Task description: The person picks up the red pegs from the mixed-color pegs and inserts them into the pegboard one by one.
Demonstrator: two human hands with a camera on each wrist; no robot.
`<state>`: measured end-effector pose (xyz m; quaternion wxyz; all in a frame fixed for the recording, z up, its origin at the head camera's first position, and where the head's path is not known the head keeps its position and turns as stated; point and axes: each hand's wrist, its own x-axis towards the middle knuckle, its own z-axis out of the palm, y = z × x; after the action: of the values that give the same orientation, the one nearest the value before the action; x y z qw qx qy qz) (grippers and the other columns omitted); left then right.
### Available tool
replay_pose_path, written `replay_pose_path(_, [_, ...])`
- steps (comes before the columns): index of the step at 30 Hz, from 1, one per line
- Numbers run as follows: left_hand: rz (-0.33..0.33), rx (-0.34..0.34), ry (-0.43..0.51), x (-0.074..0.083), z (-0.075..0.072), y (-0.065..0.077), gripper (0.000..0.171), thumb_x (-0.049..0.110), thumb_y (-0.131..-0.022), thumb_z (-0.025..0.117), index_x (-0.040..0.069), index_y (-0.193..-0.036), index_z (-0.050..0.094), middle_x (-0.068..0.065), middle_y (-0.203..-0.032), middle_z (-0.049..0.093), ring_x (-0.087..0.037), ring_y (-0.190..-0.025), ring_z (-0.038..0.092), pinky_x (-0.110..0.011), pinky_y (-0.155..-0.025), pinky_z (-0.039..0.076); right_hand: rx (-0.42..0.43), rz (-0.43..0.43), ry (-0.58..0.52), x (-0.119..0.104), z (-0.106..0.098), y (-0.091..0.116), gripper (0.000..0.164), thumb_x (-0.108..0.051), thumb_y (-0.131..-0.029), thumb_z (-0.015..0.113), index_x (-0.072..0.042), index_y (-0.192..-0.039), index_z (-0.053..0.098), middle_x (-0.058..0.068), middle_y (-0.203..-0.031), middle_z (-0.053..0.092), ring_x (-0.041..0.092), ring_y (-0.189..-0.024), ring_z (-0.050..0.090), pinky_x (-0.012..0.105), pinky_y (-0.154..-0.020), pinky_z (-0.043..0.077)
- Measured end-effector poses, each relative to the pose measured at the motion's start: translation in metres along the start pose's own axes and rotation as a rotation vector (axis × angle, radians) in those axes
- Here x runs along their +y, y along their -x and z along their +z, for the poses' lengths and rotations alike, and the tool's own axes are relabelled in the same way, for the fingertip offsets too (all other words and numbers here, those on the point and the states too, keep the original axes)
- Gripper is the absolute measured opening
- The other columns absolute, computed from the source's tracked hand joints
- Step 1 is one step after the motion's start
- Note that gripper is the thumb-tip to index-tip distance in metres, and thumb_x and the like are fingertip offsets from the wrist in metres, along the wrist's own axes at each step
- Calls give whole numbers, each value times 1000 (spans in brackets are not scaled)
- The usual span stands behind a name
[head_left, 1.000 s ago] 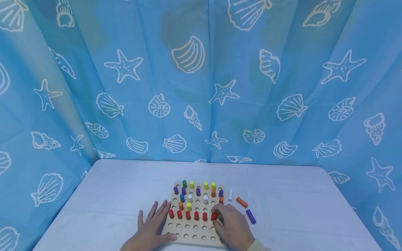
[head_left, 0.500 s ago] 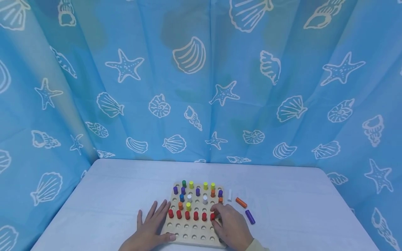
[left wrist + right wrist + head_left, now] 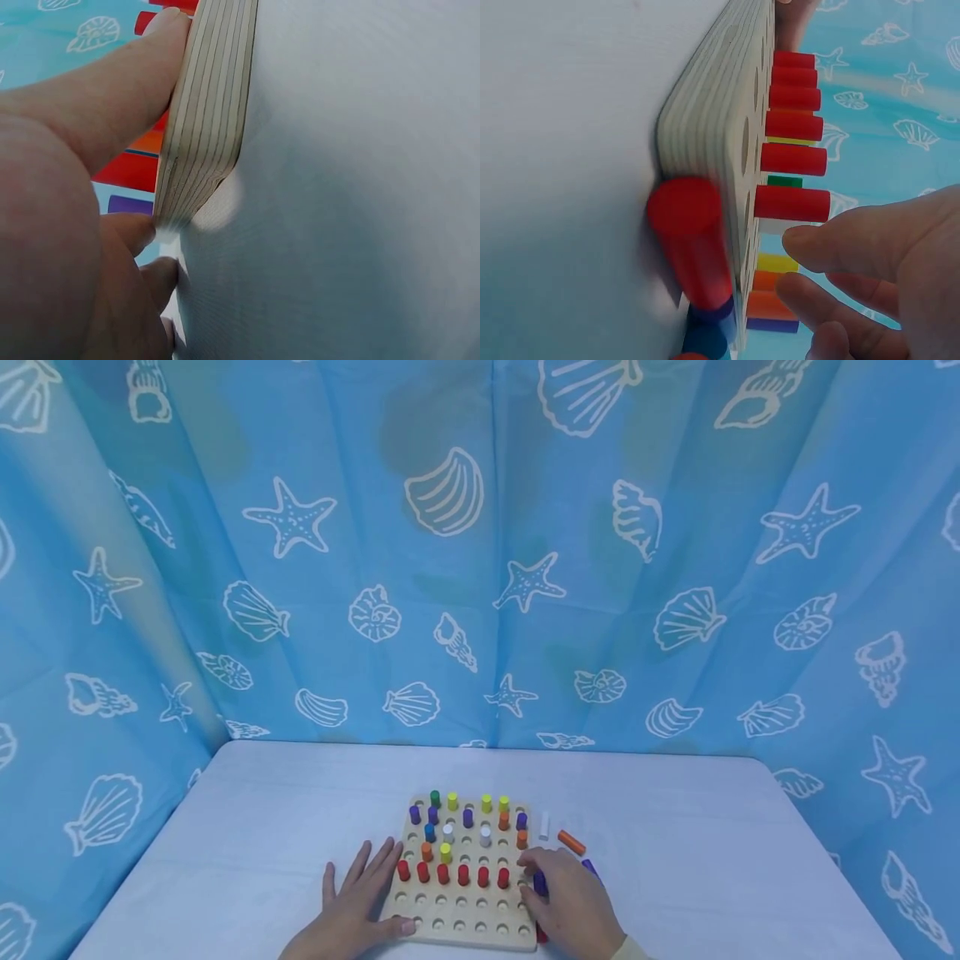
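A light wooden pegboard (image 3: 450, 913) bears upright pegs of several colours. A row of red pegs crosses it, the rightmost red peg (image 3: 503, 877) standing in its hole. My left hand (image 3: 352, 910) rests against the board's left side, fingers spread, with the thumb on its near left corner. My right hand (image 3: 573, 893) hovers at the right edge. In the right wrist view its thumb (image 3: 817, 244) and fingertips are apart, with nothing between them, close to that end red peg (image 3: 791, 203). A loose red peg (image 3: 690, 240) leans or lies along the board's side.
Right of the board, a white peg (image 3: 545, 826) and an orange peg (image 3: 572, 842) lie on the white tablecloth (image 3: 712, 860). One purple peg (image 3: 540, 882) shows under the right hand, another (image 3: 590, 865) behind it. A blue shell-patterned curtain (image 3: 480, 568) surrounds the table.
My right hand has let go of the rightmost red peg, left standing in the board, and moved right to the board's edge. The left hand stays in place.
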<state>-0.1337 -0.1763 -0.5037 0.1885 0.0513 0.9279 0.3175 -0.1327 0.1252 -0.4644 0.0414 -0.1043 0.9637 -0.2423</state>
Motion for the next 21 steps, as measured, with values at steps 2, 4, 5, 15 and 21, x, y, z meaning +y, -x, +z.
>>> replay_pose_path(2, [-1,-1,5,0,0,0,112,68,-74,75,15,-160,27,-12,-166,22,-43,-152,-4,-72,-105,-23,6,17,-5,2,0,2,23,-22,-87,80,-17,-107,70,-12,-85,62,5,-74,54,31,-66,52])
replay_pose_path(4, [-1,0,5,0,1,0,112,69,-74,75,16,-160,27,-12,-166,21,-43,-152,-4,-72,-105,-23,15,24,-3,4,0,4,23,-23,-87,80,-17,-107,70,-12,-84,62,5,-74,53,30,-66,52])
replay_pose_path(5, [-3,1,5,-1,1,0,112,69,-74,75,16,-160,27,-12,-166,21,-42,-153,-4,-72,-106,-23,19,22,-4,6,0,6,23,-23,-87,80,-16,-106,70,-11,-84,61,5,-73,52,30,-65,50])
replay_pose_path(15, [6,33,-7,0,2,2,113,69,-72,76,17,-160,28,-11,-166,23,-42,-153,-2,-73,-107,-21,-26,76,-2,15,3,13,17,-27,-89,78,-18,-101,70,-12,-77,54,5,-70,50,26,-63,45])
replay_pose_path(21, [0,33,-6,0,3,2,114,69,-71,76,17,-160,28,-11,-166,22,-42,-153,-3,-72,-107,-21,-63,125,7,16,3,17,21,-31,-89,78,-19,-103,71,-11,-79,57,6,-74,54,32,-69,51])
